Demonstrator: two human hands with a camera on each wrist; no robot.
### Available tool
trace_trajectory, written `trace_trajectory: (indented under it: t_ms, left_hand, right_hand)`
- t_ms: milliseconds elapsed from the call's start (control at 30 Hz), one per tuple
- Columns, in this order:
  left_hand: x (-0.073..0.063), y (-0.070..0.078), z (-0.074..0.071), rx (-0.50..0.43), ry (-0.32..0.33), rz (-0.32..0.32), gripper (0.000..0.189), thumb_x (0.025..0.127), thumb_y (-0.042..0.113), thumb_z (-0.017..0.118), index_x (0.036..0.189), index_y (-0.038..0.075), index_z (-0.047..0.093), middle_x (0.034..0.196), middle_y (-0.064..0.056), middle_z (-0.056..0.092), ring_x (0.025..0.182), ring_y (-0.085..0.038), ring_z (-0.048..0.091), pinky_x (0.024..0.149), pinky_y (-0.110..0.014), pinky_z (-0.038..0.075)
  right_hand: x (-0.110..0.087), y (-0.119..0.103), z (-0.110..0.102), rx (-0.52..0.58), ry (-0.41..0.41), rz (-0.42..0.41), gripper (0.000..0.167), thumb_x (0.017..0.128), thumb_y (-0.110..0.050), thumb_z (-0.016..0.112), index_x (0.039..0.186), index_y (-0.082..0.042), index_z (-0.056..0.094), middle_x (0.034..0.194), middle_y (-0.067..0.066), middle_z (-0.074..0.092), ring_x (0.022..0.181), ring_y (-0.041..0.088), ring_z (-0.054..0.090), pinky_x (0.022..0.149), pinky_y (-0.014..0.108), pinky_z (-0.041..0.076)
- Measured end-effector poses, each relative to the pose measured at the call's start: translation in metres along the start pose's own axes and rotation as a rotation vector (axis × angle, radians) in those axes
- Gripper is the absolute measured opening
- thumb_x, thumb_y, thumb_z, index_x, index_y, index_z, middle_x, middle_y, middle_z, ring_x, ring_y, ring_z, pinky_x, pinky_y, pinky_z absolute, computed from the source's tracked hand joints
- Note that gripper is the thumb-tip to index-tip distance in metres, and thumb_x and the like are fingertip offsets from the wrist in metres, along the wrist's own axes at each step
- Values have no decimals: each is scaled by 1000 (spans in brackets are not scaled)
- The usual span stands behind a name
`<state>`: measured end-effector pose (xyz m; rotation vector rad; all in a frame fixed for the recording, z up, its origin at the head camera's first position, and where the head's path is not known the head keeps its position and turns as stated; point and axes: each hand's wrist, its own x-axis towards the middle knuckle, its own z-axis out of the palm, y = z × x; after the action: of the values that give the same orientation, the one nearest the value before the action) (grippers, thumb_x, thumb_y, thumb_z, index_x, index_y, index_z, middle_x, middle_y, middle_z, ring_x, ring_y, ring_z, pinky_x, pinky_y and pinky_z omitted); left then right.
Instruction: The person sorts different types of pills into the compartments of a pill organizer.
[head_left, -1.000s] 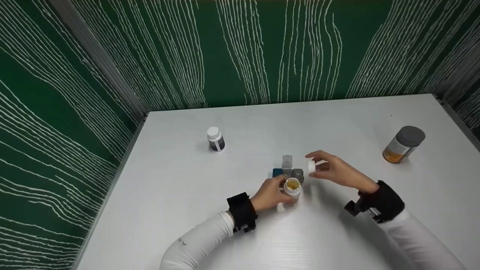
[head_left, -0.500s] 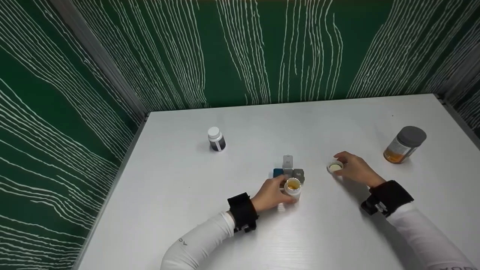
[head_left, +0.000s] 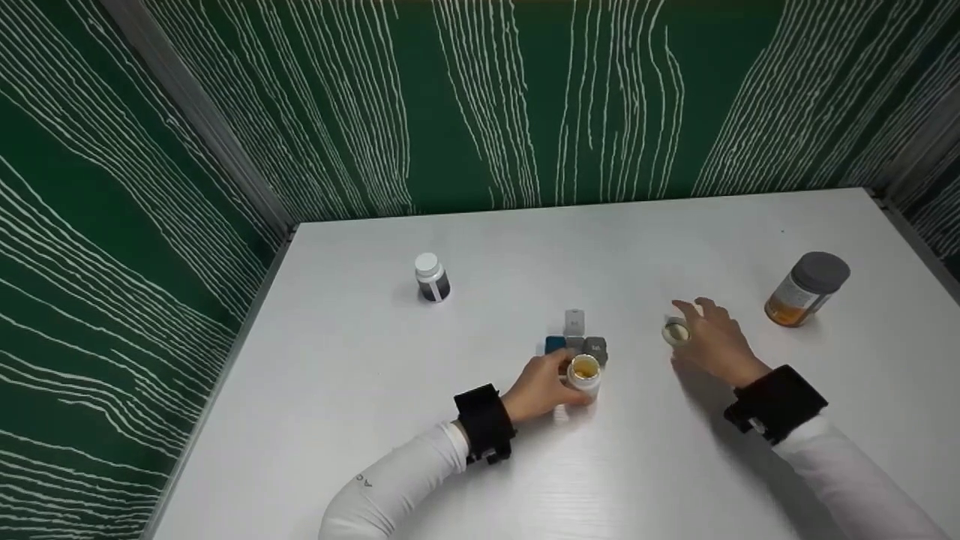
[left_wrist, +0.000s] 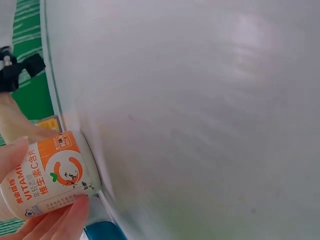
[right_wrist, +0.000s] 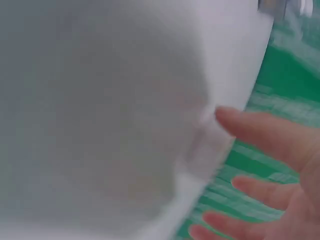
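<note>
My left hand (head_left: 538, 390) grips an uncapped white vitamin bottle (head_left: 585, 386), fingers on one side and thumb on the other. Yellow contents show through its mouth; the left wrist view shows its orange and white label (left_wrist: 60, 170). Just behind it sits a small pill organizer (head_left: 596, 349) with blue and grey compartments and one raised lid (head_left: 574, 322), partly hidden by the hand and bottle. The white bottle cap (head_left: 676, 331) lies on the table, its inside facing up. Beside it my right hand (head_left: 716, 345) has its fingers spread and holds nothing; the right wrist view is blurred.
A white-capped bottle with a dark label (head_left: 433, 279) stands at the back left. On the right stands a larger jar with a grey lid and orange base (head_left: 806, 291). The white table (head_left: 360, 330) meets green, white-lined walls at its back and left.
My right hand has carried the cap to the right, away from the bottle, laid it inside up and let go, its fingers spreading. The left hand and bottle stay put.
</note>
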<state>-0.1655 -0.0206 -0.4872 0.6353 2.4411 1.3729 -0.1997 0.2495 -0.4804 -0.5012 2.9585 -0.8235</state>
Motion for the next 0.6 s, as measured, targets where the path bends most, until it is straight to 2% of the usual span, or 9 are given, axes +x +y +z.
trace_trajectory:
  t_ms: [67, 167, 233, 300, 433, 500, 600]
  left_hand:
    - [0, 2, -1, 6, 7, -11, 56, 68, 13, 76, 115, -1, 50, 105, -6, 59, 94, -10, 56, 79, -15, 42]
    - [1, 9, -3, -18, 31, -15, 54, 68, 16, 77, 113, 1, 52, 104, -4, 60, 92, -8, 56, 78, -16, 43]
    - [2, 15, -5, -35, 56, 1, 52, 68, 18, 77, 111, 2, 53, 103, -4, 61, 91, -7, 57, 76, -16, 43]
    - [4, 20, -7, -53, 85, 22, 52, 68, 19, 76, 112, 3, 53, 103, -4, 61, 89, -6, 57, 75, -17, 44]
    - [7, 29, -8, -75, 142, 33, 49, 69, 22, 76, 110, 4, 55, 99, -3, 62, 85, -4, 57, 72, -17, 44]
    - [9, 32, -8, -91, 156, 27, 50, 68, 24, 76, 109, 5, 56, 98, -2, 63, 84, -3, 56, 71, -16, 45]
    - [11, 36, -10, -94, 137, 29, 51, 69, 27, 75, 111, 6, 56, 101, -2, 62, 86, -5, 57, 72, -17, 45]
  right_hand:
    - [-5, -18, 3, 60, -22, -76, 72, 67, -5, 72, 126, 12, 35, 120, 38, 33, 106, 53, 34, 83, 61, 31]
    - [-12, -42, 11, 237, -102, -212, 72, 69, -10, 74, 127, 9, 36, 124, 31, 38, 109, 47, 37, 86, 57, 34]
    - [-14, -55, 18, 337, -134, -267, 67, 72, -14, 73, 126, 7, 39, 125, 25, 42, 111, 41, 40, 86, 53, 37]
    - [-16, -64, 25, 395, -106, -294, 62, 74, -16, 72, 124, 4, 42, 123, 19, 47, 109, 34, 46, 85, 49, 40]
    - [-15, -76, 39, 447, 32, -281, 55, 74, -12, 72, 120, 0, 46, 113, 10, 56, 102, 21, 52, 83, 41, 43]
    - [-15, -78, 43, 473, 92, -255, 53, 74, -10, 71, 120, -1, 46, 112, 10, 57, 101, 19, 53, 84, 40, 43]
    - [-14, -79, 44, 499, 145, -229, 51, 75, -8, 70, 119, 0, 46, 112, 11, 57, 100, 20, 54, 83, 38, 44]
